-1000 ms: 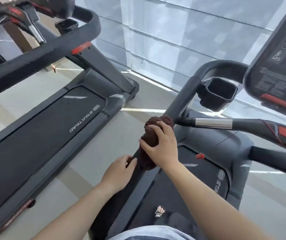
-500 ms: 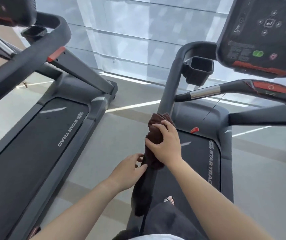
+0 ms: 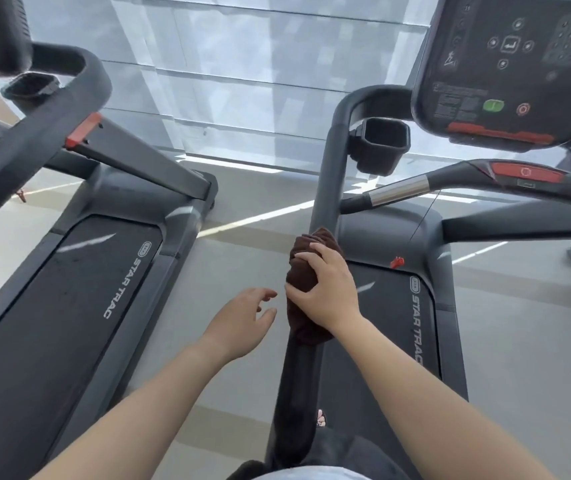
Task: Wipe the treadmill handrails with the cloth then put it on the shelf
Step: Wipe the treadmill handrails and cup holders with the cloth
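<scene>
Feed from the head camera looks down along a dark grey padded treadmill handrail (image 3: 325,188) that runs from the bottom of my view up to a bend beside the console. My right-hand grip (image 3: 327,289) is closed over a bunched dark brown cloth (image 3: 303,263). Its fingers curl across the top and the thumb pinches the left side, so the cloth is pressed around the handrail about halfway along its visible length. One fold of the cloth sticks out above the knuckles and another hangs out below the wrist. My left-hand grip (image 3: 242,317) holds nothing: its fingers are loosely spread and relaxed, in the air just beside the cloth on its left, with a small gap between them. Ahead, a black square cup holder (image 3: 382,143) sits against the handrail's right side, and a black control console (image 3: 505,64) with a green button (image 3: 492,105) fills the upper right. A front bar with a silver metal sleeve (image 3: 398,190) crosses below the console. A small red safety clip (image 3: 397,262) shows just right of my right-hand grip, over the front edge of the black running belt (image 3: 381,323), which carries STAR TRAC lettering. A second dark treadmill (image 3: 79,289) stands to the left across a strip of grey floor (image 3: 242,265).
</scene>
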`<state>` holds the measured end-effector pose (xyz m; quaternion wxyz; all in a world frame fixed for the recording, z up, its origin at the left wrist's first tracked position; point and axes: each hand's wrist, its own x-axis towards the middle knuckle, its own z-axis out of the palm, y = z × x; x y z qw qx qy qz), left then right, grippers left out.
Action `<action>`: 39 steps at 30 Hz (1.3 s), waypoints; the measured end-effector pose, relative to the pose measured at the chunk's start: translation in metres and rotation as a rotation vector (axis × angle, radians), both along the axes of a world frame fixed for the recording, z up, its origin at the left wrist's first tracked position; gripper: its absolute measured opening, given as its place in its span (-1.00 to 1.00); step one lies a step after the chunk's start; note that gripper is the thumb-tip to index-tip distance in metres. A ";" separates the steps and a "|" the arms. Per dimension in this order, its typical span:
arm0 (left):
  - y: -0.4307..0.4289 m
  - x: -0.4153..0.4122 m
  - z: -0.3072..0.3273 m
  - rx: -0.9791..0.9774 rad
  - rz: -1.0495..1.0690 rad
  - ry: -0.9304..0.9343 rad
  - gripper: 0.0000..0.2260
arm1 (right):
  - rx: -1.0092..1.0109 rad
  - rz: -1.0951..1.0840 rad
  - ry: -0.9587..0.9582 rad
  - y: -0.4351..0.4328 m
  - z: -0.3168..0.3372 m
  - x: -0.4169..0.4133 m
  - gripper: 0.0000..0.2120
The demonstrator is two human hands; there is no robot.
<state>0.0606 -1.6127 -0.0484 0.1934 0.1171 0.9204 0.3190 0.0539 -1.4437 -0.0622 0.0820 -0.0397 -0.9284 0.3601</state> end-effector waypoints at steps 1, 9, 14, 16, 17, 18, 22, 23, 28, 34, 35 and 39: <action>-0.001 -0.004 0.000 -0.004 0.001 0.002 -0.67 | -0.016 0.000 -0.002 0.001 0.000 0.005 -0.56; -0.024 -0.016 -0.002 0.064 0.038 -0.032 -0.74 | 0.007 -0.082 0.012 -0.013 -0.001 0.032 -0.57; -0.030 -0.025 -0.005 0.020 -0.068 0.053 -0.71 | 0.179 -0.128 -0.043 -0.032 0.003 0.030 -0.52; -0.031 -0.031 -0.014 0.005 -0.152 0.122 -0.71 | 0.231 -0.164 -0.039 -0.039 -0.001 0.034 -0.52; -0.031 -0.035 -0.017 0.002 -0.166 0.146 -0.71 | 0.253 -0.168 -0.034 -0.039 -0.001 0.033 -0.52; -0.032 -0.036 -0.024 0.010 -0.193 0.172 -0.71 | 0.278 -0.184 -0.021 -0.042 -0.004 0.037 -0.51; -0.043 -0.029 -0.062 0.122 -0.299 0.268 -0.71 | 0.384 -0.317 0.079 -0.060 -0.017 0.060 -0.50; -0.047 -0.023 -0.070 0.136 -0.335 0.270 -0.72 | 0.374 -0.371 0.103 -0.065 -0.018 0.069 -0.50; -0.081 0.022 -0.073 0.192 -0.468 0.270 -0.73 | 0.419 -0.468 0.124 -0.102 -0.021 0.129 -0.55; -0.098 0.050 -0.066 0.202 -0.559 0.284 -0.74 | 0.248 -0.701 0.430 -0.146 -0.067 0.195 -0.59; -0.100 0.053 -0.068 0.201 -0.567 0.280 -0.74 | 0.239 -0.723 0.476 -0.154 -0.081 0.203 -0.58; -0.113 0.066 -0.077 0.182 -0.619 0.268 -0.74 | 0.238 -0.751 0.565 -0.163 -0.106 0.210 -0.56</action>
